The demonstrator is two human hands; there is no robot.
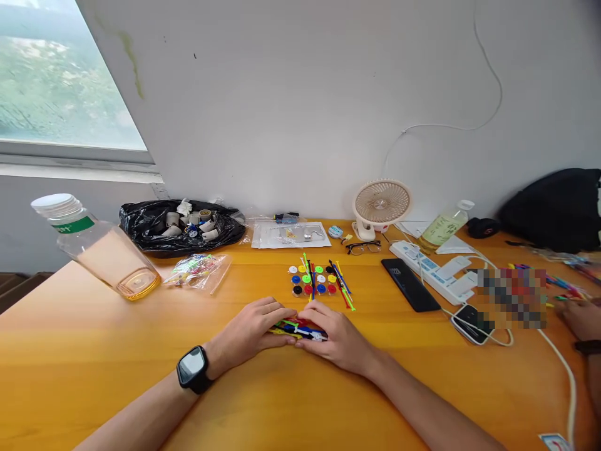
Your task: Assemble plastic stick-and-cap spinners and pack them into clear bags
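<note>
My left hand (260, 327), with a black watch on its wrist, has its fingers closed round the left end of a bundle of thin coloured plastic sticks (297, 328). On the bundle's right end, my right hand (339, 335) is closed too, its fingertips close to those of the left. Green, yellow, blue, black, red and white show between the hands; the ends are hidden by fingers. Just beyond lie rows of small coloured discs (306, 279), white, green, black, blue, yellow and red. Loose coloured sticks (345, 285) lie among and beside them.
At left stand a large bottle (110, 257), a clear bag of coloured pieces (197, 274) and a black bag (141, 228). A fan (381, 203), glasses (364, 247), black phone (409, 285) and power strip (429, 272) occupy the right. Another person's hand (580, 319) rests at far right.
</note>
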